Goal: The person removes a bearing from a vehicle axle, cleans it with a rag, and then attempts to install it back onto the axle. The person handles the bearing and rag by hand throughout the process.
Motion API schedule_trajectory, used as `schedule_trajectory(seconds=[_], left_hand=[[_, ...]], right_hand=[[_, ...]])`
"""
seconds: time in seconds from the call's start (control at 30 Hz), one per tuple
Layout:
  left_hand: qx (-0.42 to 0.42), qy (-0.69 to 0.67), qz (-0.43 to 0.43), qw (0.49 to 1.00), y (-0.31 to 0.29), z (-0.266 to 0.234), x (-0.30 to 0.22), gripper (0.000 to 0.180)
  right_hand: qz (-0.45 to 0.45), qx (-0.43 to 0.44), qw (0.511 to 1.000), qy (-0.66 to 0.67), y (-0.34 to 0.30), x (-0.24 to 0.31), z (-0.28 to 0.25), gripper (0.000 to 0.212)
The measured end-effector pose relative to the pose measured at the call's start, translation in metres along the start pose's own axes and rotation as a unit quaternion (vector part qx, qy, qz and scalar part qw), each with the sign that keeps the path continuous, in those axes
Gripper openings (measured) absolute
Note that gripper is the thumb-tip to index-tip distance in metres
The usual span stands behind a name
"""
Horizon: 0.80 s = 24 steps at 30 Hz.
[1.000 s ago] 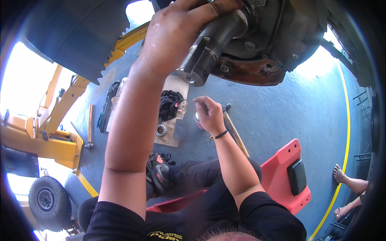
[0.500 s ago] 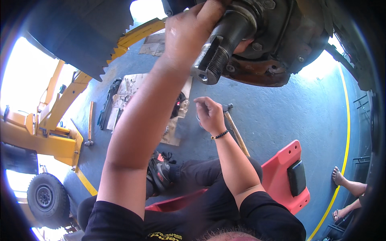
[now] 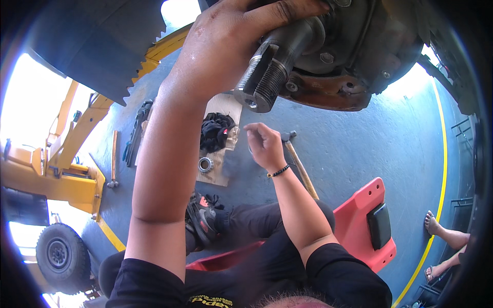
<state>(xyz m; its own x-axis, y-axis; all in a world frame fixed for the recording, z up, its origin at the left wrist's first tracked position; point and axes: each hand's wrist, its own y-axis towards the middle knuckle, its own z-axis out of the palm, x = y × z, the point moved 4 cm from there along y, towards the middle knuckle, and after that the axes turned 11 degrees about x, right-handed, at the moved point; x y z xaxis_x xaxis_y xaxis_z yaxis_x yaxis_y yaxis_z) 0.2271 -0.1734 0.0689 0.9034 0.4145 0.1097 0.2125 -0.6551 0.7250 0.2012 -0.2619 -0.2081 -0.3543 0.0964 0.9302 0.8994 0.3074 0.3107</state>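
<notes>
A thick metal axle spindle (image 3: 287, 43), its end threaded with a slot cut along it, juts down toward me from a dark, dirty hub assembly (image 3: 354, 46). My left hand (image 3: 226, 46) is closed over the spindle's upper side near its base, fingers reaching across it; some fingertips are hidden behind the metal. Below the spindle's end, my right hand (image 3: 264, 143) hangs in the air, fingers loosely bent and apart, with nothing visible in it. A dark beaded bracelet circles that wrist. Just beyond it, a hammer (image 3: 300, 167) with a wooden handle lies on the floor.
Cardboard (image 3: 218, 172) on the blue floor bears a dark cloth bundle (image 3: 215, 131) and a bearing (image 3: 205, 164). Another hammer (image 3: 114, 159) lies farther left. I sit on a red creeper (image 3: 359, 220). Yellow machinery (image 3: 72, 185) stands left; another person's bare feet (image 3: 431, 226) show at right.
My left hand has shifted forward over the spindle, its fingers reaching farther right across the base. The left forearm has swung left, uncovering the cloth bundle and bearing. My right hand barely moved.
</notes>
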Motion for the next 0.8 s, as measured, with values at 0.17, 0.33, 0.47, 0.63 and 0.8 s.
schedule_trajectory(seconds=[0.17, 0.33, 0.47, 0.63, 0.8], left_hand=[[-0.126, 0.02, -0.097, 0.987, -0.01, 0.026, -0.006, 0.077], [-0.114, 0.058, -0.127, 0.984, -0.009, 0.028, -0.013, 0.071], [-0.039, 0.013, -0.017, 0.999, -0.008, 0.008, -0.009, 0.057], [-0.02, 0.025, 0.088, 0.996, -0.006, -0.019, -0.022, 0.051], [-0.043, 0.121, 0.023, 0.991, -0.037, -0.027, -0.043, 0.074]], right_hand=[[0.031, 0.007, 0.999, 0.021, -0.001, -0.006, 0.0, 0.012], [-0.037, -0.011, 0.999, 0.015, -0.001, -0.004, 0.005, 0.013], [-0.058, -0.017, 0.998, -0.01, -0.002, 0.0, -0.001, 0.012], [-0.065, -0.035, 0.997, -0.022, 0.0, 0.0, -0.005, 0.011], [-0.023, -0.009, 1.0, -0.008, -0.003, -0.003, 0.005, 0.01]])
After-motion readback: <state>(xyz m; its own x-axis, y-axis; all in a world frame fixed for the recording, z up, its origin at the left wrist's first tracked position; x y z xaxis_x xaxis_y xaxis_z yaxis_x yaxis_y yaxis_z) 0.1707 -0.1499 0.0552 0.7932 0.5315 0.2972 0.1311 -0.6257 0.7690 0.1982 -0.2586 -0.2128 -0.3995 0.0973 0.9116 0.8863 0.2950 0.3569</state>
